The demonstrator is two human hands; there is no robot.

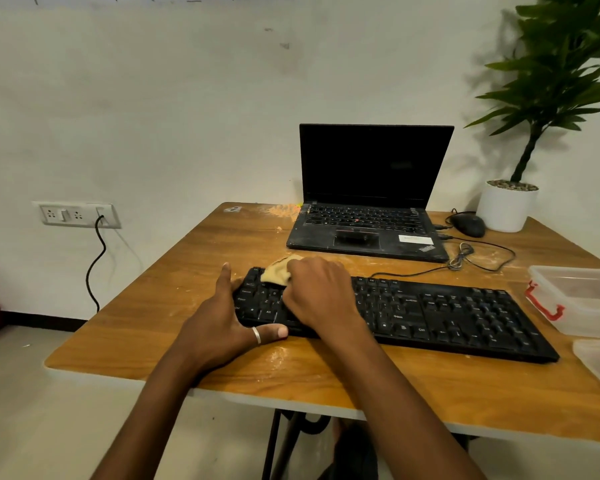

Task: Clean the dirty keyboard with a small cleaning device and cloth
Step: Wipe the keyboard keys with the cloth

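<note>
Pressing down on the upper-left keys of the black keyboard, the right hand is curling its fingers round a bunched tan cloth, which is poking out past the knuckles toward the keyboard's far-left corner. The left hand is bracing the keyboard's left end, spread wide: the fingers are reaching up along the short edge and the ringed thumb is lying along the near edge.

The keyboard is sitting slantwise on the wooden table, its right end angling toward the near-right. A band of bare, dust-streaked wood is running between its near edge and the table's front edge, and more is lying open to its left. Behind it, an open laptop is standing near. A clear plastic container with a red latch is sitting just beside the keyboard's right end. A mouse and a potted plant are crowding the far-right corner.
</note>
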